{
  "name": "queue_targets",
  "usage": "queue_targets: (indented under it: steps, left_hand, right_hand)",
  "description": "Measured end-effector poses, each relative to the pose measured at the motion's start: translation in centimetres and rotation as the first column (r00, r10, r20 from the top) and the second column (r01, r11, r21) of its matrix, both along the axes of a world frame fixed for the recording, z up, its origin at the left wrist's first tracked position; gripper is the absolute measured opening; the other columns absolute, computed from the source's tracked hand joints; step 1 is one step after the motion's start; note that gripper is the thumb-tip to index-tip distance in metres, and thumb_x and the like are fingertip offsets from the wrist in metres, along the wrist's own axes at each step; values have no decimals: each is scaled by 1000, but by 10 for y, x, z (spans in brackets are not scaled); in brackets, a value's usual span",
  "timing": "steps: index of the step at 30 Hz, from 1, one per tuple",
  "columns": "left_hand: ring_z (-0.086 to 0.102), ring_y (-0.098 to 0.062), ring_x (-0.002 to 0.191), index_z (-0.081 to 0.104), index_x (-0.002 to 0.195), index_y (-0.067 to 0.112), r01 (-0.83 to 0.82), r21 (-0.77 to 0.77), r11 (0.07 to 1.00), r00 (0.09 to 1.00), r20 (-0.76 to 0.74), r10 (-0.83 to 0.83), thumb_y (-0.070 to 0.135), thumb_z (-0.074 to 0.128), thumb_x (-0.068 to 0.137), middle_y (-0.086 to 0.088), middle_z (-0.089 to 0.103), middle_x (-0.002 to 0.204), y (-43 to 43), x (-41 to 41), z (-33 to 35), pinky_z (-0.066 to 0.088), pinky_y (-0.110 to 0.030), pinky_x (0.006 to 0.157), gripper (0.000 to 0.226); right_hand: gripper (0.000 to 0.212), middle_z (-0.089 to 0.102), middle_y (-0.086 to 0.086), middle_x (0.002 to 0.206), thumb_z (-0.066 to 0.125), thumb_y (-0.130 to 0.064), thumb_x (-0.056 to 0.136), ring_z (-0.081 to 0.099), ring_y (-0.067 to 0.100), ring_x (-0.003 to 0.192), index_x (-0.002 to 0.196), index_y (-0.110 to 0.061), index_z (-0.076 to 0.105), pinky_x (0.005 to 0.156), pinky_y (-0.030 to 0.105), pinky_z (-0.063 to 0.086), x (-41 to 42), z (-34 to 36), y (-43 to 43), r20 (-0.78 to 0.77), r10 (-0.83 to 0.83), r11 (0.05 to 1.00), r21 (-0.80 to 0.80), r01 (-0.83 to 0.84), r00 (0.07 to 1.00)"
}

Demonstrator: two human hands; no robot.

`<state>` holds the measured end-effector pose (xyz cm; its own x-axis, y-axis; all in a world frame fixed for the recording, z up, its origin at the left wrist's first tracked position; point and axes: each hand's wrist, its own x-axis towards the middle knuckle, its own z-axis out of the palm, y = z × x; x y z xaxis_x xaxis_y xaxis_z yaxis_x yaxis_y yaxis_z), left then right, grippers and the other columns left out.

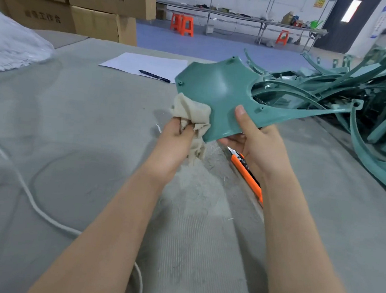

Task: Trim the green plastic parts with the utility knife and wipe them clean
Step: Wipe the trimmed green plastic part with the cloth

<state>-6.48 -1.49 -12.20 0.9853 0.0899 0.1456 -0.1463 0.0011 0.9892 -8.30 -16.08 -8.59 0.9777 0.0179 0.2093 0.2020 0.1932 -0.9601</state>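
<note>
While the right hand [258, 142] grasps the green plastic part [219, 90], the left hand [176, 145] grasps a cloth [191, 113] against it.

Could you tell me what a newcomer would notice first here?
The green plastic part held up at centre: the right hand grips its lower edge, the left hand holds a beige cloth against it. An orange utility knife lies beneath; a heap of green parts fills the right.

Teal-green plastic part [217, 90], beige cloth [191, 112], orange knife [246, 171], perhaps black-trimmed, grey table [74, 114]
</note>
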Motion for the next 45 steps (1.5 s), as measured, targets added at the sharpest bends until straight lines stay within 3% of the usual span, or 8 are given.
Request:
queue_targets:
  steps: [8,12,15,19,25,29,36,45]
  left_hand:
    - [67,-21,78,64,102,3,311,119,943,950,-28,-310,-1,42,95,-10,69,84,-16,-17,2,53,-32,70,23]
    - [56,-30,77,58,112,-2,274,-181,944,955,-60,-289,18,42,102,-24,55,93,-15,-14,10,48,-33,63,27]
    - [41,-32,82,66,94,8,195,-384,903,966,-82,-244,24,42,103,-16,45,100,-10,-12,12,46,-33,65,30]
    - [66,-29,94,64,103,15,110,-174,979,987,-96,-128,19,51,99,-13,69,100,-10,-11,4,50,-47,89,14]
    - [55,-18,56,67,59,13,-24,-490,871,949,-285,-134,4,50,91,-5,61,58,-3,-7,6,50,-21,48,37]
    - [66,-15,61,67,93,8,-9,-505,863,956,-256,-139,9,49,97,-5,70,72,-4,-6,6,55,-24,54,19]
    - [64,-16,61,67,70,5,-2,-866,500,935,-178,-305,5,47,97,-7,65,71,-9,-10,14,54,-26,53,34]
    - [21,-4,31,37,68,17,-40,-719,694,997,13,71,9,36,104,7,28,42,22,-4,23,33,-13,34,36]
  right_hand:
    - [10,75,-6,85,55,-19,98,73,17,76,106,-14,58,64,27,57,6,5,-7,-32,-148,951,269,151,989]
    - [26,72,4,104,57,-20,97,73,22,87,120,-8,54,71,31,59,3,6,-9,-36,-209,914,347,208,977]
    - [14,74,-6,91,55,-19,98,73,17,84,111,-15,58,70,28,58,3,4,-4,-33,-207,923,324,206,978]
    - [12,73,-1,99,53,-17,99,72,18,89,109,-16,60,69,29,58,3,2,5,-2,-190,959,214,186,982]
    - [11,69,6,101,53,-14,98,70,20,91,104,-16,62,68,27,58,2,-3,27,95,-117,993,-15,119,989]
    - [12,70,9,102,53,-14,98,70,25,95,98,-22,63,74,36,60,0,-3,31,145,-124,988,-77,136,982]
    - [28,67,7,117,54,-20,99,63,19,109,119,-2,63,100,39,48,0,-10,40,141,-254,965,-25,260,957]
    - [51,60,-2,115,60,-39,92,60,15,99,134,-14,46,87,27,53,12,-15,32,-225,-163,924,307,229,961]
